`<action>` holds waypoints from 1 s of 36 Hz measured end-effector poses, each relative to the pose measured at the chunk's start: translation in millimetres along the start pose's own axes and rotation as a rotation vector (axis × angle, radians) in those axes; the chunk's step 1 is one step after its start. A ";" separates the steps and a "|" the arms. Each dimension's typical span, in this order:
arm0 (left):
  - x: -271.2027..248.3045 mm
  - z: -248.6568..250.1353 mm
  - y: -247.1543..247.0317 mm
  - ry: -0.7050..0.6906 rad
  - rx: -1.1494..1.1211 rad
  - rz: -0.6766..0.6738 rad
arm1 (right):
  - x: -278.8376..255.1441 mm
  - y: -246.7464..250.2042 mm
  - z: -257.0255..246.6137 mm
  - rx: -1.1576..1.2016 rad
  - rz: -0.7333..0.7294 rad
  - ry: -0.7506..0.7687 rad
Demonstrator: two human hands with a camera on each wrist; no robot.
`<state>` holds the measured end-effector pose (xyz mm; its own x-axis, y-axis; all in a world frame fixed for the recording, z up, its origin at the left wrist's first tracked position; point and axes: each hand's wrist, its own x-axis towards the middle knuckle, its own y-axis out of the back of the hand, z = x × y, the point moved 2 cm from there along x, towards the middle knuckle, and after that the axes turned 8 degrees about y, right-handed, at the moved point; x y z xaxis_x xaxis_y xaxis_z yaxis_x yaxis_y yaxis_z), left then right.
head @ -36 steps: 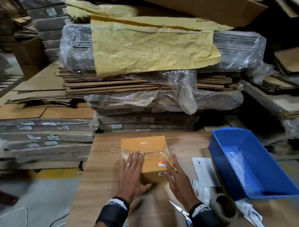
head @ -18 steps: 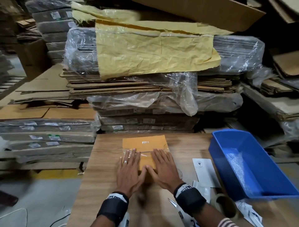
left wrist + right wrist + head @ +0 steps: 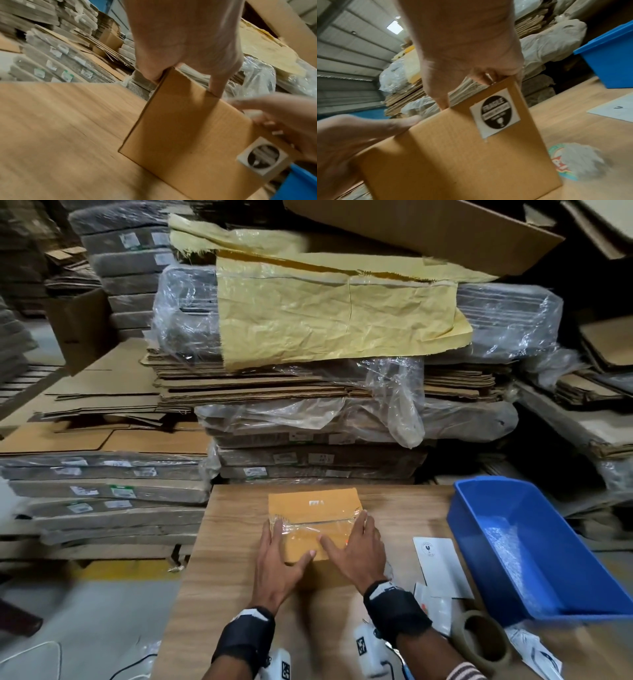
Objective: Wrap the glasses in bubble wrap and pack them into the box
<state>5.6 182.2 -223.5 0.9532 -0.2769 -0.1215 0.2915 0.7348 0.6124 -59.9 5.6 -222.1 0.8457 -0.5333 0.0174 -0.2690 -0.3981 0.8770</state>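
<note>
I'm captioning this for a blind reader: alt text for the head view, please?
Both hands, left hand and right hand, press flat on a small brown cardboard box on a wooden table, beside a blue plastic bin.

Box (image 3: 313, 510) contents hidden; tape roll (image 3: 486, 642) cut off — bottom edge.

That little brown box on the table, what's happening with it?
A person is finishing off a small cardboard box on a wooden table. The left hand and right hand lie flat on its top, fingers spread, pressing on a strip of clear tape across the closed flaps. A fragile sticker is on the side nearest the person. A blue bin and a tape roll sit to the right.
</note>
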 end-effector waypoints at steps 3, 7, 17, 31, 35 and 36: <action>5.4 -4.3 2.7 0.085 -0.071 -0.034 | 10.8 4.5 18.1 0.121 -0.019 0.007; 7.9 -4.5 2.8 0.115 -0.099 -0.051 | 12.4 15.1 36.9 0.351 0.013 0.044; 8.0 -11.8 5.1 0.196 -0.402 -0.163 | -6.5 18.9 40.5 0.636 -0.061 -0.038; 15.4 -11.2 22.0 0.205 -0.239 -0.323 | -11.6 25.6 43.0 0.600 -0.210 -0.035; 19.3 -16.8 23.4 0.170 0.037 -0.230 | -9.2 29.2 54.9 0.599 -0.306 0.006; 16.6 -12.7 25.1 0.122 0.152 -0.173 | -10.9 32.8 57.7 0.573 -0.317 -0.003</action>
<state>29.8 203.9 -220.1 0.8956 -0.3066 -0.3224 0.4443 0.5793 0.6834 -104.6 -44.7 -221.2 0.9234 -0.3264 -0.2017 -0.2105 -0.8705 0.4450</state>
